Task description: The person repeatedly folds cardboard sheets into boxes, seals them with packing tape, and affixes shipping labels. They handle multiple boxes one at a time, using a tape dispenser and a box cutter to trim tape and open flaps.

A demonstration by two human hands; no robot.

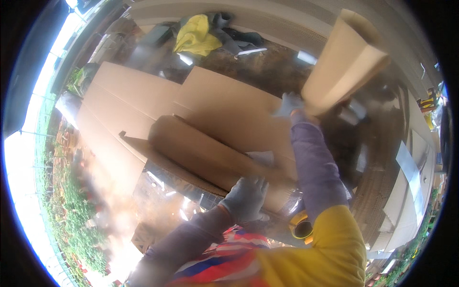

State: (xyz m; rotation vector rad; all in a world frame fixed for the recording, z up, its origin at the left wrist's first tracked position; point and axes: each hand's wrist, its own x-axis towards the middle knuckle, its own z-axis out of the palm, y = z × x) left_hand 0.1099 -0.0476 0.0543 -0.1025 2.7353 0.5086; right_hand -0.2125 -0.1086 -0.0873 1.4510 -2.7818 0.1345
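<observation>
From my end, the biggest thing is the dark surface (264, 71), and across its middle lies the sheet (126, 95) of cardboard, between me and the far clutter. Its far panels are spread flat; along its near side a long curved fold (201, 150) stands up, its edges unjoined. I'd judge the work partway: the board is opened out and bent on the near side, while the flat panels remain unfolded and nothing looks closed up. At the far right the tan tube (342, 64) tilts, already shaped, with an open upper end. The yellow cloth (197, 36) is heaped beyond the sheet. My left grip (246, 198), gloved, has its fingers spread at the fold's near end, clasping nothing that I can see. My right grip (290, 104) is just beside the tube's lower end; blur stops me telling how closed it is or whether it has hold. Smallest is the yellow ring (302, 227) near my body.
</observation>
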